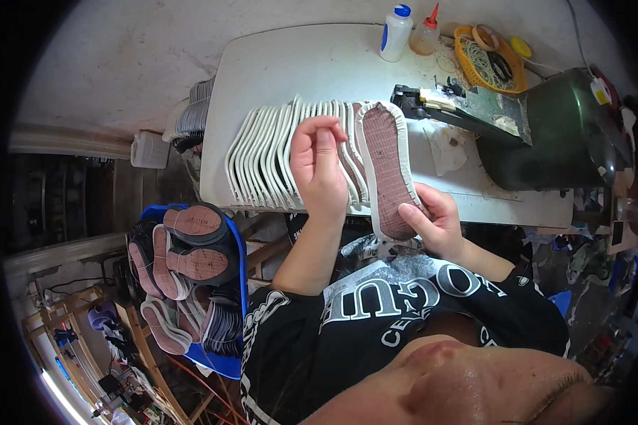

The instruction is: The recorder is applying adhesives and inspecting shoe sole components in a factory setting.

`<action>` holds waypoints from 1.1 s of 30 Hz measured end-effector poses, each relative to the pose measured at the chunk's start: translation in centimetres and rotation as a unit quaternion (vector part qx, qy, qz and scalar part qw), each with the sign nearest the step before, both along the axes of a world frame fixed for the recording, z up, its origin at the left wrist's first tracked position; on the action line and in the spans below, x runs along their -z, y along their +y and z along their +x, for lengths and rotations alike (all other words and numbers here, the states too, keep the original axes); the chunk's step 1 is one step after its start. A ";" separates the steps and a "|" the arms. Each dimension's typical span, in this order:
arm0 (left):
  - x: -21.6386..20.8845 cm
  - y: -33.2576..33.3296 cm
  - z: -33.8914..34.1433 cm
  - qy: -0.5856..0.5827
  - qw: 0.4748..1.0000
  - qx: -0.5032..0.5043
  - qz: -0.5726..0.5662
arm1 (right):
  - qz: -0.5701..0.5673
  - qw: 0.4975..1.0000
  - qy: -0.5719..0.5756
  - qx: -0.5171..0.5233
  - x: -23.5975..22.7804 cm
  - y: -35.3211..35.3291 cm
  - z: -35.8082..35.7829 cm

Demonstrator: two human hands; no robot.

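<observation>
Head view: the right hand (pixel 438 219) had the sole (pixel 388 159) pinched near its lower end, thumb on the brown face, just beside the row (pixel 262 152) on the table (pixel 290 64); a light pinch sparing the pale rim seemed wise. Alongside, the left hand (pixel 320 166) (nothing visible in it) curled loosely, ungripping.

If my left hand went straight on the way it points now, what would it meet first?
Probably the row of white-edged insoles, whose far ends show just beyond the left hand. Depth is unclear, though: it may be above them and pass over toward the bare tabletop.
</observation>
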State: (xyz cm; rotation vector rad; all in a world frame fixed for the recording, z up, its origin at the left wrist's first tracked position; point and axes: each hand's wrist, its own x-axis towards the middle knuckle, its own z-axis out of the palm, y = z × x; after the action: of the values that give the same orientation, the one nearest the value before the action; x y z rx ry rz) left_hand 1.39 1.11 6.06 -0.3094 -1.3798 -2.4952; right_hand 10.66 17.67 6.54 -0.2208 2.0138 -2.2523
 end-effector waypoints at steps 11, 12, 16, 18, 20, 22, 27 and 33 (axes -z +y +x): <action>0.1 -0.1 -0.1 -0.093 0.995 0.011 0.012 | -0.051 0.998 -0.003 0.023 0.1 -0.4 -0.5; 0.2 -0.2 -0.3 -0.095 0.995 0.019 0.024 | -0.057 0.998 -0.002 0.021 0.2 -0.3 -0.5; 0.2 0.0 -0.5 -0.093 0.993 0.039 0.059 | -0.041 0.999 0.012 0.004 0.6 0.0 -0.6; 0.1 0.0 -0.3 -0.103 0.992 0.047 0.061 | -0.034 0.999 0.008 0.003 0.5 -0.1 -0.6; 0.3 -0.1 -0.2 -0.111 0.990 0.055 0.064 | -0.028 1.000 0.006 0.002 0.4 -0.2 -0.6; 0.9 -0.4 -0.2 -0.091 0.987 0.102 0.080 | -0.024 1.000 -0.002 0.010 0.2 -0.5 -0.5; -1.3 0.8 1.0 -0.121 0.973 0.195 -0.021 | 0.044 0.993 0.111 -0.017 1.4 0.7 -1.4; -2.2 -0.3 1.4 -0.004 0.941 0.283 -0.184 | -0.109 0.990 0.030 -0.085 -2.1 3.4 -6.3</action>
State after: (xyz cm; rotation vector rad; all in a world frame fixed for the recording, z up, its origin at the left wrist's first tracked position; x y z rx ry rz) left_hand 2.82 0.78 8.24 -0.8855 -1.9921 -2.6299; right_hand 4.33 21.08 8.62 -0.4669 1.6987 -2.3776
